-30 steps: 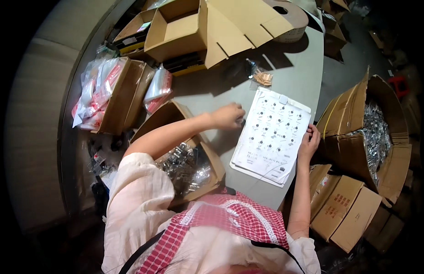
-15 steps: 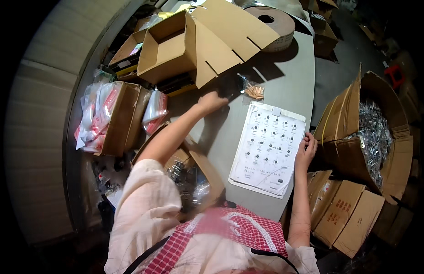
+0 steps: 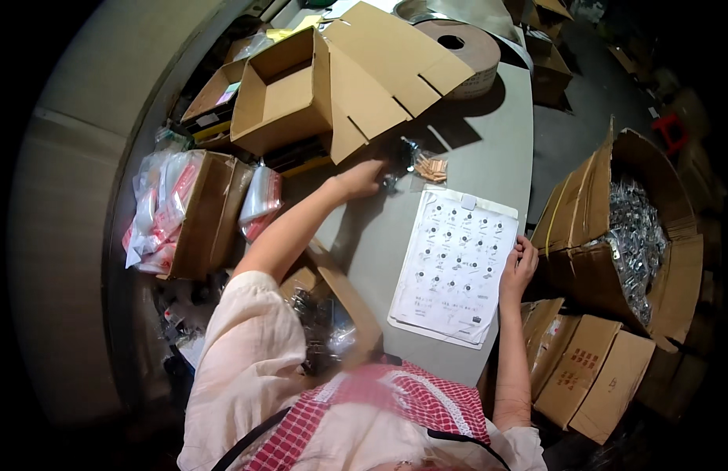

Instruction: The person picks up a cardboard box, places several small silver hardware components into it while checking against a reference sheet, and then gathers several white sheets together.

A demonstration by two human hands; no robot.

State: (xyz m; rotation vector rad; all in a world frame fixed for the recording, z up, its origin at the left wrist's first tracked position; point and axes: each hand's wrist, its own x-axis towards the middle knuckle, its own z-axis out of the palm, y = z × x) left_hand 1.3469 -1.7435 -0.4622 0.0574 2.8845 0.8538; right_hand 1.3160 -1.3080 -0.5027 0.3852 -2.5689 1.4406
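Note:
Above the table my left hand [image 3: 362, 180] has its fingers curled together. Whatever they hold is too small and dark to make out. A small dark piece [image 3: 391, 184] shows right by the fingertips. Beyond it lies a clear plastic bag [image 3: 431, 168] of copper-coloured pins, with dark small parts beside it. My right hand [image 3: 519, 268] rests at the right edge of a clipboard [image 3: 467, 201] by the table edge, its fingers loosely bent and apart. A printed sheet [image 3: 450, 263] with rows of small part pictures lies on the clipboard.
An open cardboard box [image 3: 284, 90] and flat cardboard [image 3: 387, 67] sit at the back, near a large brown roll [image 3: 470, 55]. Plastic bags fill a box [image 3: 207, 216] at left. A carton [image 3: 587, 212] of metal parts stands at right. Another open box [image 3: 356, 302] is close to my body.
The view has shifted slightly. My left hand has moved a little nearer to me, and the small dark piece now shows by its fingertips. My right hand stays beside the clipboard.

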